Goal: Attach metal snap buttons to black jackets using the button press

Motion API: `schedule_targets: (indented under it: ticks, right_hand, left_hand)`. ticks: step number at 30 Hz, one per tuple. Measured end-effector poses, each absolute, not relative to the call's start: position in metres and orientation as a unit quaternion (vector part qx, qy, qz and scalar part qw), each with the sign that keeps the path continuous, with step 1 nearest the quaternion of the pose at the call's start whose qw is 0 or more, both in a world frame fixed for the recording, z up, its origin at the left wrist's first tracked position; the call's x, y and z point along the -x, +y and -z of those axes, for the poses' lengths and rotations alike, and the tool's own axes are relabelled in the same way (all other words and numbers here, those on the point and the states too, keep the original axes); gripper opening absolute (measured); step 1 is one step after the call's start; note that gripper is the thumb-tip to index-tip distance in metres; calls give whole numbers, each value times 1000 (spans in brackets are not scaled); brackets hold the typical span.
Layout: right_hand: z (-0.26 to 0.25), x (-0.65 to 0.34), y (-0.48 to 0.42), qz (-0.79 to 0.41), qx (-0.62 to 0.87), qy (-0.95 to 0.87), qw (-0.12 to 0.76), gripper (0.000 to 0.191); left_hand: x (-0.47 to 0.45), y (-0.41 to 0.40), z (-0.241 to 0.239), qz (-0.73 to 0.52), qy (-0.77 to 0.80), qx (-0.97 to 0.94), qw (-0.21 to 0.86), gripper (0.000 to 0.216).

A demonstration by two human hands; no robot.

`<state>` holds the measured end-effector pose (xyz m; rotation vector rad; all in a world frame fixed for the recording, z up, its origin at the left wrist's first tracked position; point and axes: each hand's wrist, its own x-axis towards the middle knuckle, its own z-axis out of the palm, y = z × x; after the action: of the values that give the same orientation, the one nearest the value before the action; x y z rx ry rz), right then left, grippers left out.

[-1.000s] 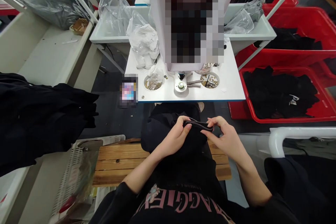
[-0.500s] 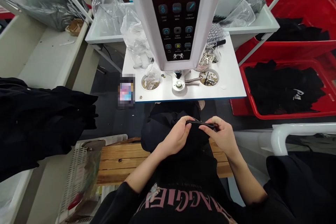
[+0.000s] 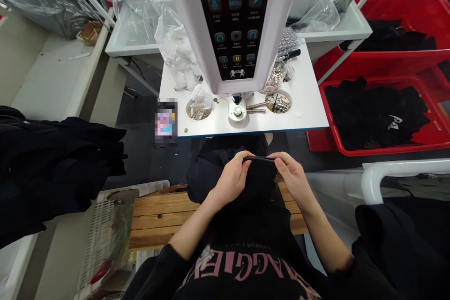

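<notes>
A dark garment (image 3: pixel 214 171) lies over my lap, with a folded black edge of cloth stretched between my hands. My left hand (image 3: pixel 234 176) pinches the left end of this edge. My right hand (image 3: pixel 291 173) pinches the right end between thumb and fingers. Just beyond them stands a white machine (image 3: pixel 237 68) marked "bretha", its head above a small round die (image 3: pixel 237 111) at the front of the white table (image 3: pixel 211 126). Neither hand touches the machine. The hanging part of the cloth merges with my black shirt.
Metal fasteners lie in a left cup (image 3: pixel 199 111) and a right cup (image 3: pixel 278 102) in the table. Red bins (image 3: pixel 386 150) of black cloth stand at right, beside a white rail (image 3: pixel 372 178). Dark garments (image 3: pixel 52 164) hang over the left side. A wooden bench (image 3: pixel 158 220) is beneath me.
My right hand has moved left, closer to my left hand. The cloth edge between them now lies nearly level. The view has shifted slightly.
</notes>
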<state>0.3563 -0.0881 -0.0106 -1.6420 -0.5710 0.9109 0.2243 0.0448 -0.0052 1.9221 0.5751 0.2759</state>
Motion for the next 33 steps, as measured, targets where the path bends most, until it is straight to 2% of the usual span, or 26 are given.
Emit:
schedule_targets:
  ticks: [4,8,12,16,20,24,28,30,33]
  right_hand:
    - [12,-357,-88,-396,708,-269,520,35]
    - [19,-352,-88,-361,729,-245,528,32]
    - [18,-347,-88,-414,697,-278,516,36]
    - [19,-342,-91,-408,733,-260,478,35]
    - [22,-345,-91,-428,720,-250,485,36]
    - [19,-349,-88,-380,736,-266,493,39]
    - [11,-357,-87,-371,728,-334,471,41]
    - [12,-375,-86,-295,743,-359,481,38]
    - [24,-422,-81,-55,826,-331,454,37]
  left_hand:
    - [-225,44,5,-98,227,-801,545,24]
    - [-226,44,7,-102,242,-797,544,25]
    - [-226,46,10,-118,260,-788,546,25]
    - [-226,46,12,-126,256,-780,556,25]
    - [-227,47,11,-94,237,-780,571,26]
    - [-227,47,10,-66,196,-778,594,28]
    - [-223,47,15,-97,243,-759,597,28]
    - [-221,49,21,-118,269,-738,608,27]
    - [-221,54,36,-167,311,-653,670,28]
